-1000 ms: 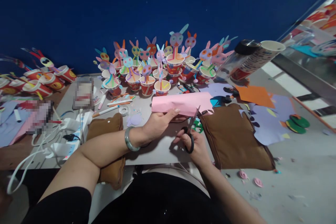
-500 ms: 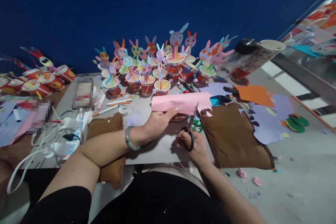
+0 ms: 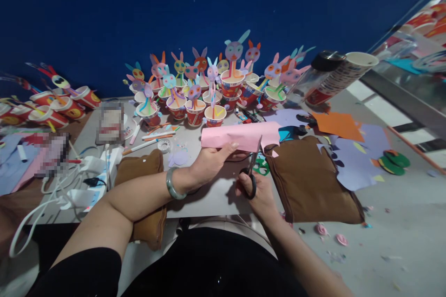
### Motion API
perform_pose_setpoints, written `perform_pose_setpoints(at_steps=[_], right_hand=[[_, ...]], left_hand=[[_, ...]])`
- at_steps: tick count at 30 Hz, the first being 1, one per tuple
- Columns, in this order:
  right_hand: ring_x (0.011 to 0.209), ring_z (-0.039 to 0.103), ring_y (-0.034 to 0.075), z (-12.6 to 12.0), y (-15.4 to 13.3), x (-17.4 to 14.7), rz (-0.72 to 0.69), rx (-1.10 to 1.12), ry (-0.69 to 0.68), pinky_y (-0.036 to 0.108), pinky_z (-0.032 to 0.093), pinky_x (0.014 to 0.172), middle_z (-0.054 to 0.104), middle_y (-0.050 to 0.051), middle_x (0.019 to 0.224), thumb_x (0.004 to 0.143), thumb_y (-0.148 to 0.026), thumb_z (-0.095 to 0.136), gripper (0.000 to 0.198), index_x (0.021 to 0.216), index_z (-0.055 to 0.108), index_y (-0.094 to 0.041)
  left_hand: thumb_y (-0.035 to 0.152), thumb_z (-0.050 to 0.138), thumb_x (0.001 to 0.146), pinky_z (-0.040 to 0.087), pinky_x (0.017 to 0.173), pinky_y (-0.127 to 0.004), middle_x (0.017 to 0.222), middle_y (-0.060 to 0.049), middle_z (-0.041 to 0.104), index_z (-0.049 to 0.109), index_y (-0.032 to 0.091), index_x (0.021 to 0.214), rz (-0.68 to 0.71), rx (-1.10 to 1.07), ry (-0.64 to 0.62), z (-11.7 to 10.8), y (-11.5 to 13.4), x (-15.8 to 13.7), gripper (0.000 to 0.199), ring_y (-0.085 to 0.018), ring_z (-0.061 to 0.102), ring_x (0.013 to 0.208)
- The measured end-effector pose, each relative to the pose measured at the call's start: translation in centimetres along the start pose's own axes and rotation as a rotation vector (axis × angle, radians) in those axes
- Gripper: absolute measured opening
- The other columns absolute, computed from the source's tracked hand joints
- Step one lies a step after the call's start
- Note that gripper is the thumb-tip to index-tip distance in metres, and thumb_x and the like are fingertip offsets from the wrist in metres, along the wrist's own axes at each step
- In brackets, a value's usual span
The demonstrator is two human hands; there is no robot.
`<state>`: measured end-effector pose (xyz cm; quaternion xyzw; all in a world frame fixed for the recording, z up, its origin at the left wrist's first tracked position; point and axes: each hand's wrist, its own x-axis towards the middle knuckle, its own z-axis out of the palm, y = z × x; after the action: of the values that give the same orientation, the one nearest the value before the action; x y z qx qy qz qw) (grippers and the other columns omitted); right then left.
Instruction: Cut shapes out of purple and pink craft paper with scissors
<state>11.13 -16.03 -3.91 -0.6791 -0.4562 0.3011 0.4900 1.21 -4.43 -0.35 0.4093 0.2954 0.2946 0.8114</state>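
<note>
A folded sheet of pink paper is held above the table by my left hand, thumb on top and fingers underneath. In my right hand is a pair of black-handled scissors, fingers through the loops. The blades point up and lie at the paper's lower edge, towards its right end. That right end has a ragged, cut outline. Just below it is a small pink scrap. Green cut paper lies on the table behind the scissors.
Paper cups with paper rabbit heads stand along the blue wall. Brown cushions lie on both sides. Orange paper and purple paper are at right. A power strip with white cables sits left, beyond a tape roll.
My right hand and the scissors have shifted very slightly left. The small pink scrap at the paper's right end has moved a little left and down. My left hand holds still.
</note>
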Motion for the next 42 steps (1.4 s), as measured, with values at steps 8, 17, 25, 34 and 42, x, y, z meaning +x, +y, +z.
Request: perform_pose_setpoints(at_steps=[8,17,25,34,42], right_hand=[[0.045,0.050,0.013,0.0,-0.2,0.0,-0.001,0.001,-0.010,0.026,0.043,0.051,0.056,0.004,0.046,0.088,-0.073,0.044,0.068,0.047,0.058,-0.020],[0.046,0.051,0.014,0.1,-0.4,-0.1,0.009,0.010,-0.021,0.027,0.044,0.052,0.056,0.003,0.046,0.088,-0.074,0.043,0.068,0.047,0.056,-0.021],[0.048,0.052,0.013,0.2,-0.1,0.0,0.019,0.044,-0.098,0.026,0.044,0.053,0.058,0.003,0.048,0.089,-0.069,0.047,0.065,0.049,0.059,-0.019],[0.067,0.059,0.015,-2.5,0.3,-2.2,0.188,0.100,-0.503,0.025,0.047,0.058,0.068,0.002,0.078,0.080,-0.046,0.073,0.031,0.088,0.065,-0.018],[0.064,0.063,0.018,-7.5,-1.0,-3.0,0.082,0.193,-0.321,0.027,0.050,0.056,0.069,0.005,0.073,0.078,-0.054,0.073,0.036,0.091,0.061,-0.021]], left_hand=[[0.044,0.077,0.074,0.055,0.092,-0.042,0.085,-0.009,0.076,0.076,0.012,0.086,0.023,0.026,-0.017,-0.1,-0.1,0.0,0.034,-0.021,0.072,0.083],[0.046,0.077,0.074,0.055,0.093,-0.040,0.089,-0.009,0.077,0.076,0.012,0.089,0.031,0.037,-0.016,-0.2,-0.1,0.0,0.037,-0.019,0.072,0.083],[0.042,0.080,0.071,0.055,0.090,-0.037,0.092,-0.007,0.076,0.076,0.014,0.089,0.098,0.034,-0.012,-0.5,0.1,0.3,0.033,-0.017,0.071,0.084],[0.032,0.082,0.067,0.051,0.075,-0.027,0.078,-0.002,0.072,0.070,0.013,0.079,0.281,0.100,-0.022,-1.7,2.4,2.4,0.026,-0.012,0.063,0.073],[0.022,0.075,0.066,0.049,0.063,-0.025,0.080,-0.002,0.067,0.060,0.013,0.091,0.163,0.216,-0.072,-1.1,3.3,1.8,0.031,-0.013,0.061,0.068]])
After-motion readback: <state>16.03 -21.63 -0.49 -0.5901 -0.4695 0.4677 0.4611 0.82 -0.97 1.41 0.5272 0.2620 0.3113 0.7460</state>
